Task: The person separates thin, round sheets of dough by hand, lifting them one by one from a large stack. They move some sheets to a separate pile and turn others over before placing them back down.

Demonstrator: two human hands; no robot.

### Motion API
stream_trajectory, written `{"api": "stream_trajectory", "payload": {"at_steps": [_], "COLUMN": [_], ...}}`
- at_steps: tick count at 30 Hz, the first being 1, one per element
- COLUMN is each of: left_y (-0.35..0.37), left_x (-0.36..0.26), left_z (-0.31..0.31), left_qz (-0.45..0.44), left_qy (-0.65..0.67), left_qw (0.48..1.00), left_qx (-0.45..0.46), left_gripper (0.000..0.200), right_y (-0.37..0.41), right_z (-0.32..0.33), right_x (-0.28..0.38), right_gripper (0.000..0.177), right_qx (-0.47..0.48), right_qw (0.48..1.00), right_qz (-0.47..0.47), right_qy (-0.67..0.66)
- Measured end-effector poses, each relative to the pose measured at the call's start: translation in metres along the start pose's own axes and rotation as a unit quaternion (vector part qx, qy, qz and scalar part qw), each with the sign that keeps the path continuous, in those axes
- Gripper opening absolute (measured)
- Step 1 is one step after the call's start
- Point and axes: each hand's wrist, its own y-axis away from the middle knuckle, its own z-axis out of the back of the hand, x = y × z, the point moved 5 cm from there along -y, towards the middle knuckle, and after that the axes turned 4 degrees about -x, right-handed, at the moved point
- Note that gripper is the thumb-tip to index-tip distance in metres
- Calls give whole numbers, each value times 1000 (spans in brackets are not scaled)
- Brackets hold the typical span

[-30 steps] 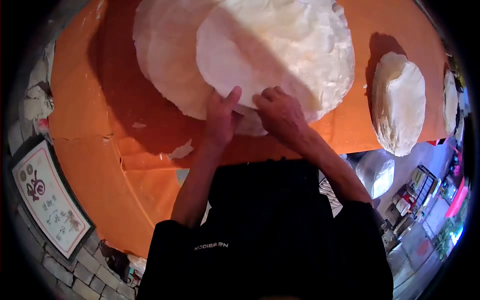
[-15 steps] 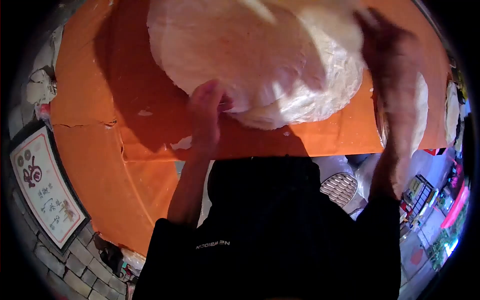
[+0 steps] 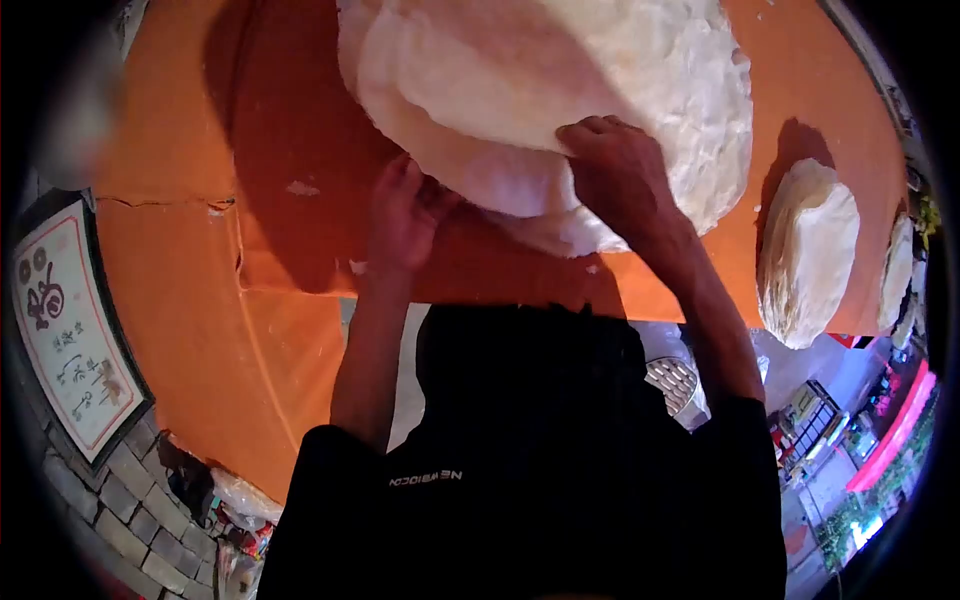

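Note:
A pile of large, thin, pale flatbreads (image 3: 690, 130) lies at the top of the view on an orange table cover. My right hand (image 3: 625, 170) rests over the pile, its fingers closed on the near edge of the top flatbread (image 3: 480, 80), which overlaps a lower sheet set off toward the left. At the pile's lower left edge is my left hand (image 3: 405, 215), fingers apart, with the fingertips right beside the rim of the sheets.
To the right stands a smaller stack of folded flatbreads (image 3: 808, 250), with another stack (image 3: 896, 270) beyond it. The orange table cover (image 3: 300, 240) has a few scraps on it. A framed sign (image 3: 75, 330) leans at the left. Below the table edge is a slotted stool top (image 3: 675, 385).
My right hand has come from the far right edge of the pile to the near middle and taken hold of the top sheet. My left hand stays near the left rim.

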Motion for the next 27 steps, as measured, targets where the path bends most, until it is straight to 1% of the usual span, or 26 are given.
{"api": "stream_trajectory", "payload": {"at_steps": [1,3,4,6,8,9,10,11,12,13,14,15,17,18,19,20,21,22,23,24,25,26,27], "left_y": [-2,2,-1,-8,-14,-18,-19,-18,-19,-19,-17,-15,-15,-16,-16,-17,-16,-12,-7,-7,-11,-14,-17], "left_x": [-1,0,1,2,6,5,4,6,7,6,8,13,20,21,25,28,30,31,32,33,34,37,40], "left_z": [-4,-18,-22,-20,-23,-25,-29,-33,-34,-36,-38,-40,-44,-46,-46,-47,-47,-45,-40,-37,-35,-29,-23], "left_qz": [-1,0,-5,-61,-52,-52,-54,-38,-22,-24,-5,20,36,44,44,21,-2,0,19,35,33,36,40], "left_qy": [2,-34,-33,-96,-116,-136,-138,-112,-84,-82,-103,-124,-126,-126,-127,-88,-48,-48,-44,-39,-36,-36,-38], "left_qw": [1000,998,999,993,991,988,988,992,995,994,992,989,988,988,988,995,999,999,999,998,999,998,998], "left_qx": [3,44,42,-20,-39,-54,-51,-54,-58,-61,-69,-75,-76,-78,-75,-46,-17,-15,-20,-22,-17,-25,-33], "left_gripper": [30,30,30,30,29,29,29,28,28,28,28,29,30,32,32,34,36,36,38,39,39,40,42], "right_y": [-2,1,2,-9,-15,-21,-25,-21,-12,-5,-1,0,-8,-11,-16,-21,-28,-36,-51,-62,-61,-56,-51], "right_z": [-2,-17,-22,-26,-32,-34,-34,-34,-29,-25,-24,-26,-29,-25,-24,-18,11,41,88,151,195,226,238], "right_x": [3,10,12,14,22,30,35,38,42,45,47,49,47,42,35,26,9,-14,-40,-45,-43,-58,-68], "right_gripper": [18,18,17,18,19,11,12,12,22,32,50,50,40,40,32,25,16,17,18,20,22,21,21], "right_qx": [-1,5,8,25,39,22,3,-1,-50,-96,-86,-82,-100,-101,-39,23,15,-9,-48,-2,42,-58,-119], "right_qw": [1000,999,999,998,998,997,996,996,991,982,985,985,990,990,997,998,995,992,997,989,963,975,981], "right_qz": [1,-11,-10,-8,-14,-1,13,14,10,5,0,-6,-45,-48,-52,-55,-87,-110,-36,-140,-240,-194,-135], "right_qy": [3,-40,-51,-55,-54,-71,-89,-89,-125,-162,-149,-150,-83,-82,-33,16,-39,-57,-38,38,114,91,72]}}
